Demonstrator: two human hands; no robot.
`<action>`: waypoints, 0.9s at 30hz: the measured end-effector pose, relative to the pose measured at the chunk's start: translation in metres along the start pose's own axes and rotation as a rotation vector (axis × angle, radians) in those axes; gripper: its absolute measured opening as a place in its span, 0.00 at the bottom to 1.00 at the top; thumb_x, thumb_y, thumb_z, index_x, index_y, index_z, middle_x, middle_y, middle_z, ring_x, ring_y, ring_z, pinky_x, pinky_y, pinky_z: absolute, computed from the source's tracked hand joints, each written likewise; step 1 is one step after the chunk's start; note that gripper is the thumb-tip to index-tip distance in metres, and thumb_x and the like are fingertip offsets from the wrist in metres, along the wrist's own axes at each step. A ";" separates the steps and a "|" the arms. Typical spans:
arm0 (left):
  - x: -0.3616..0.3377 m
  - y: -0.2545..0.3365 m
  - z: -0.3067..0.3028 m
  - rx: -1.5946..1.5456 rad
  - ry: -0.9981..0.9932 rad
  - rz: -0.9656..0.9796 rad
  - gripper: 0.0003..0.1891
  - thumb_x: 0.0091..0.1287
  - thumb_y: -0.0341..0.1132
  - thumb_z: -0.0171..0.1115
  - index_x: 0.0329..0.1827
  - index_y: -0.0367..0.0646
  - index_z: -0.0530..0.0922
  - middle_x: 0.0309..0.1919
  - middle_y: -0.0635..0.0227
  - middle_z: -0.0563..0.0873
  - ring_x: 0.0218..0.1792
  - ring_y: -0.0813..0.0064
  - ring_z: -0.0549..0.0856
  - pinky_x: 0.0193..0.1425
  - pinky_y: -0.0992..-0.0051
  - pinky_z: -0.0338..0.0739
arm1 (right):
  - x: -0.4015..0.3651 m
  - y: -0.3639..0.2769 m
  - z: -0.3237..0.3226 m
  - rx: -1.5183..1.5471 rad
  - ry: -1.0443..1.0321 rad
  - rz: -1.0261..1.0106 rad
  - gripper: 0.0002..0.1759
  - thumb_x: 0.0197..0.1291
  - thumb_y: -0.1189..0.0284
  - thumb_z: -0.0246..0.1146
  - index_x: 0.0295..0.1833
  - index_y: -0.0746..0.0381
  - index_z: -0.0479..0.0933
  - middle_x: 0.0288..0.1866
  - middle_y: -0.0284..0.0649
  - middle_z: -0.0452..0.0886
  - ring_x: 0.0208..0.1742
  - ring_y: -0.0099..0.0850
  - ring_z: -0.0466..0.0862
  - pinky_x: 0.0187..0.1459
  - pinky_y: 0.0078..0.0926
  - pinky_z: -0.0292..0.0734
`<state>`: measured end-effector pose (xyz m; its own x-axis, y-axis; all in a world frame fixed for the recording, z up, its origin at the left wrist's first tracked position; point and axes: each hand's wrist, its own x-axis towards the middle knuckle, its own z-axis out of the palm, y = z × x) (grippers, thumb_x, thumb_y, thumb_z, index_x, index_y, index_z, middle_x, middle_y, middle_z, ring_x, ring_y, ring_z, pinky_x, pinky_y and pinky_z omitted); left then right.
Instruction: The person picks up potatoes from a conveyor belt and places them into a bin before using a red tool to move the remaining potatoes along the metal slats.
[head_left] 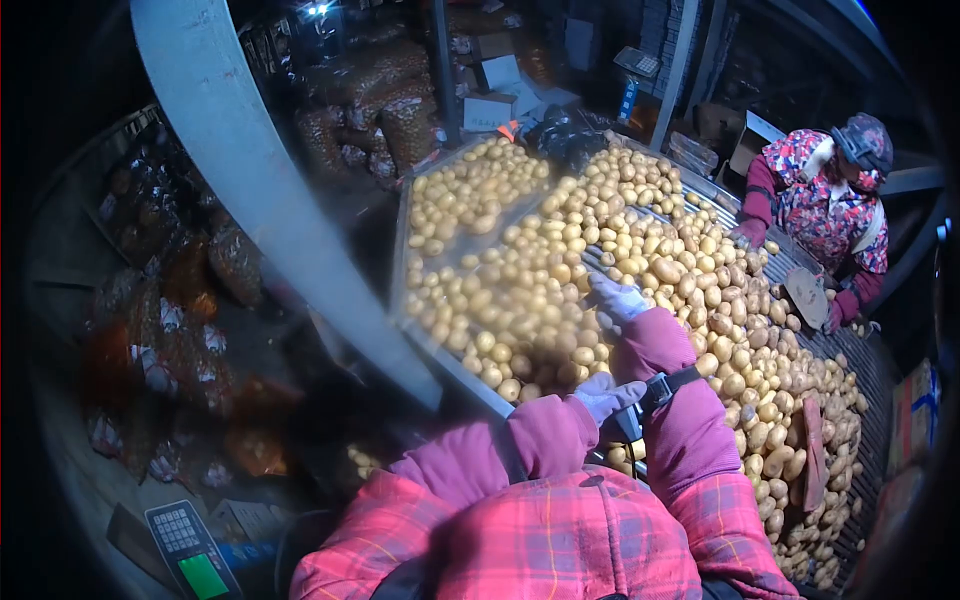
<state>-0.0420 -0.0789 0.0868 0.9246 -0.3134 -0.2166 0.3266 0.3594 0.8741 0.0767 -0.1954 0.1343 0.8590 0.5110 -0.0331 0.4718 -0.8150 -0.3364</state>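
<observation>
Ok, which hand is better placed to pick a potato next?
Probably the right hand: it reaches over the potatoes, while the left hand is back by the right forearm's black strap.

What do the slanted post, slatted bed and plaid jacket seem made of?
The slanted post looks like painted metal: smooth, pale. The slatted bed may be dull metal, given its thin, faintly shining bars, or hard plastic. The plaid jacket looks like matte cloth, softly creased.
</observation>
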 end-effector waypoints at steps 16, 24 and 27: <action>0.014 -0.039 -0.008 -0.325 -0.158 -0.133 0.18 0.65 0.43 0.60 0.50 0.37 0.76 0.38 0.62 0.85 0.37 0.71 0.85 0.44 0.71 0.81 | 0.066 0.041 0.102 0.174 0.248 0.300 0.25 0.57 0.50 0.62 0.31 0.64 0.81 0.22 0.39 0.81 0.19 0.30 0.79 0.25 0.29 0.76; 0.020 -0.028 -0.015 -0.494 -0.158 -0.472 0.23 0.64 0.51 0.59 0.52 0.41 0.77 0.40 0.60 0.86 0.37 0.62 0.86 0.45 0.62 0.82 | 0.053 -0.027 0.060 0.091 -0.003 0.136 0.23 0.60 0.49 0.57 0.37 0.60 0.79 0.31 0.48 0.82 0.31 0.41 0.82 0.36 0.35 0.76; 0.012 -0.014 -0.005 -0.622 -0.173 -0.475 0.22 0.64 0.52 0.60 0.49 0.42 0.79 0.37 0.63 0.86 0.35 0.63 0.85 0.42 0.63 0.82 | 0.051 -0.035 0.047 0.105 0.022 0.190 0.20 0.62 0.51 0.55 0.39 0.58 0.78 0.32 0.50 0.81 0.33 0.46 0.81 0.37 0.37 0.76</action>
<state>-0.0349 -0.0828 0.0698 0.6325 -0.6693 -0.3899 0.7742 0.5615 0.2921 0.0944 -0.1284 0.0999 0.9353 0.3435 -0.0853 0.2783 -0.8625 -0.4226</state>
